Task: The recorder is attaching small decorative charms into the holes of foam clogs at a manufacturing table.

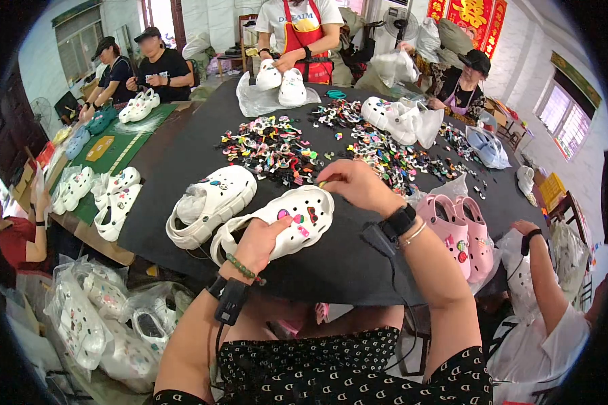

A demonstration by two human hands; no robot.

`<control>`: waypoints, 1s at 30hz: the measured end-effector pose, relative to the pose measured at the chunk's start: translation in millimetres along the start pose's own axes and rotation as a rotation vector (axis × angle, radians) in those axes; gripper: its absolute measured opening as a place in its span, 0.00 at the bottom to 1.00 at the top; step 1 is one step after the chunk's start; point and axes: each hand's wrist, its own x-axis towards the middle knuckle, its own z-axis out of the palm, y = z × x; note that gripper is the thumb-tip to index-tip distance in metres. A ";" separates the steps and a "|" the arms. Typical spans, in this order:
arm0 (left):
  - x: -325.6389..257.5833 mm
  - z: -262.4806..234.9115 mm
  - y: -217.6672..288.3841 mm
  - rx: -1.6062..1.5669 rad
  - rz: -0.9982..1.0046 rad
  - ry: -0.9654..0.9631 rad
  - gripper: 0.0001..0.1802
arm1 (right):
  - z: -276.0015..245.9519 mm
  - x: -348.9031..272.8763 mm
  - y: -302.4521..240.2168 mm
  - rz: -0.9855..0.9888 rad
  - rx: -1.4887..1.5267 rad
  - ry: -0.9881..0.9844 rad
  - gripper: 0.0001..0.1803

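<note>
My left hand (260,237) grips the heel end of a white clog (297,219) lying on the black table cover (344,263). The clog's top carries a few small coloured charms. My right hand (355,183) hovers over the clog's toe, fingers pinched on a small charm at the toe. A second white clog (213,199), stuffed with clear plastic, lies just to the left. Both of my wrists wear dark bands with a cable.
A wide scatter of coloured charms (277,145) covers the table's middle. A pink clog pair (456,226) sits right of my right arm. Several people sit or stand around the table with white clogs; another person's arm (544,270) reaches in at right. Bagged clogs (94,317) lie low left.
</note>
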 end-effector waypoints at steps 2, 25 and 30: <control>-1.8 1.9 0.3 0.011 0.009 -0.002 0.17 | 12.6 1.2 -10.9 -0.241 -0.039 -0.040 0.08; -12.1 8.3 -7.9 0.190 0.127 0.017 0.18 | 51.2 0.9 -58.9 -0.028 -0.559 -0.114 0.15; -17.7 8.3 -14.7 0.298 0.111 0.059 0.19 | 48.0 8.4 -66.8 0.129 -0.520 -0.241 0.46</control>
